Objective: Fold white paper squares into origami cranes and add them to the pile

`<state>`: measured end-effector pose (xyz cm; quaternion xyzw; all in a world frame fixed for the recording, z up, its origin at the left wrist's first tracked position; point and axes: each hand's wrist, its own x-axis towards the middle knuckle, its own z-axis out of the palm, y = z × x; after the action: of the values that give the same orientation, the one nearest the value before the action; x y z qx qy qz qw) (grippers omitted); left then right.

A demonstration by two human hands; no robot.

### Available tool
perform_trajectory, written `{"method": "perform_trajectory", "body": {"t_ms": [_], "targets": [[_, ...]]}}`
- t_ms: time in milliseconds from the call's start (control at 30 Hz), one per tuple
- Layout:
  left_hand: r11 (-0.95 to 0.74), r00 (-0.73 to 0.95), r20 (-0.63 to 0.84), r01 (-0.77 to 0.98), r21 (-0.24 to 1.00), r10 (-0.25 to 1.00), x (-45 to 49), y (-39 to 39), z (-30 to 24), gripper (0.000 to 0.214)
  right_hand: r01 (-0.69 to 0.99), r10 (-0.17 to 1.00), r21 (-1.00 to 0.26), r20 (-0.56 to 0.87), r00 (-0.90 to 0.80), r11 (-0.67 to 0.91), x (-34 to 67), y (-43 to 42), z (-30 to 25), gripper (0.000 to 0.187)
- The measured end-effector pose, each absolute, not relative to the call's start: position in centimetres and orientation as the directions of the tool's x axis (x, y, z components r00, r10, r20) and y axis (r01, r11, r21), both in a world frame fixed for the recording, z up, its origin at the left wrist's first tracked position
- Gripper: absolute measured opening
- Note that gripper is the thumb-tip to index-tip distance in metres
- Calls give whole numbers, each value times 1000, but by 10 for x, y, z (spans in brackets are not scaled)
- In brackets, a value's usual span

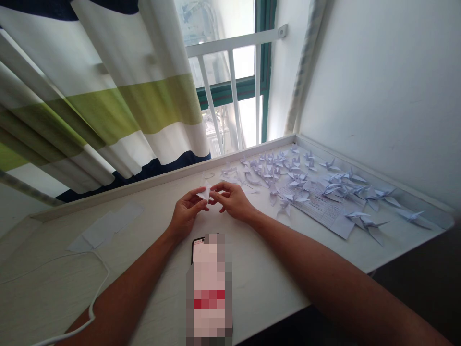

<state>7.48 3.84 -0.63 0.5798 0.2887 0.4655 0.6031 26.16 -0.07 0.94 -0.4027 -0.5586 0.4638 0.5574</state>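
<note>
A small piece of folded white paper [205, 193] is held upright just above the table, between my two hands. My left hand [188, 211] pinches its left side between thumb and fingers. From the right, my right hand [231, 199] has its thumb and forefinger closed at the paper's other edge. Fingers partly cover the folds, so its exact shape is hard to make out. Many white folded paper cranes [277, 166] lie spread over the right side of the table, the closest a little beyond my right hand.
A phone [211, 288], its screen blurred out, lies between my forearms. Flat white paper sheets [104, 230] and a white cable [104, 269] are at the left. A printed sheet [324, 211] lies under some cranes. The white table [158, 283] has a raised rim; curtains hang behind.
</note>
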Motion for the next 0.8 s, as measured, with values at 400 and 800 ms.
{"method": "perform_trajectory", "body": {"t_ms": [400,800], "targets": [[-74,287,155,-274,959,945,81,38,-5,41,-54,966,-970,240,-97,236,261,-4,11,36],[-118,391,202,-228,966,898,78,38,-5,53,-109,974,-972,215,-73,207,261,-3,12,33]]}}
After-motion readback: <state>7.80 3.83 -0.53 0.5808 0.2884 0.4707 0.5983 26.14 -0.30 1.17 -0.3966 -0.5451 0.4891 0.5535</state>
